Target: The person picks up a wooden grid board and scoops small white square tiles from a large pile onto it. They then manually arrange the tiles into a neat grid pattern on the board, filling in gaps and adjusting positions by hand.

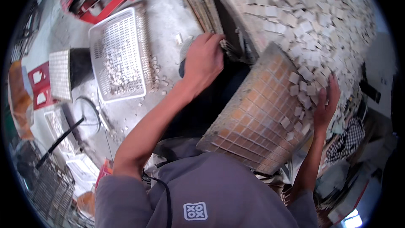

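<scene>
My left hand (204, 57) is closed at the near ends of several thin, worn boards (204, 8) standing in a bundle; its fingertips are partly hidden. Across my lap lies a slanted grid tray (249, 122), orange-brown with pale raised lines forming square cells. Small cream square tiles (304, 86) lie loose along its right part, and most of its cells hold none. My right hand (326, 103) is at the tray's right edge, fingers stretched out against the loose tiles. Beyond it spreads a large heap of the same tiles (295, 10).
A white perforated basket (95, 59) with small pieces in it stands on the floor at left. Near it are a red stool (112, 8), a pale gridded panel (60, 75) and a round-based stand (86, 116). Checkered cloth (348, 139) lies at right.
</scene>
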A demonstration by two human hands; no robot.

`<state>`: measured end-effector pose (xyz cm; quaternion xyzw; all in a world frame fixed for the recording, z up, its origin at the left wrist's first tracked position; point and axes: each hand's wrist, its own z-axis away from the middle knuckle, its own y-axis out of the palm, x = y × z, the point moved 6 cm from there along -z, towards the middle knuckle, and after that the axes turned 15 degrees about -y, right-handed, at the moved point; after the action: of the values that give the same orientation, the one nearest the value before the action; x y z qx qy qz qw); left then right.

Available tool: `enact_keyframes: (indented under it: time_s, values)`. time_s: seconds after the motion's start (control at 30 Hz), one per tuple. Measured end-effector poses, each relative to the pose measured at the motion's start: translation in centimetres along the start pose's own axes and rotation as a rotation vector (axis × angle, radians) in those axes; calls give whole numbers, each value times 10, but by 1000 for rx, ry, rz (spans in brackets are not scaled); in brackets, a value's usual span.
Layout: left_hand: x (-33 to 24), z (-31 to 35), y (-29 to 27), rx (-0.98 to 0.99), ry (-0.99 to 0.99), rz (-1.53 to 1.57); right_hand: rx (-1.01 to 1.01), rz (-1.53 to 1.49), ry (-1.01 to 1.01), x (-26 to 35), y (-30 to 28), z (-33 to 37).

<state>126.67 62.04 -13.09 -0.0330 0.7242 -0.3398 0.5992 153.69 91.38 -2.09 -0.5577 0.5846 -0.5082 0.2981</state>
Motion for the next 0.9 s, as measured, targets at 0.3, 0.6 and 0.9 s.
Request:
enact_keyframes:
  time_s: [0.3, 0.6, 0.9]
  values:
    - [94, -53, 178, 614, 161, -565, 138, -54, 138, -13, 13, 8]
    - [197, -82, 376, 645, 115, -618, 189, -8, 145, -12, 11, 5]
    - [165, -120, 382, 578, 125, -847, 153, -45, 299, -9, 12, 7]
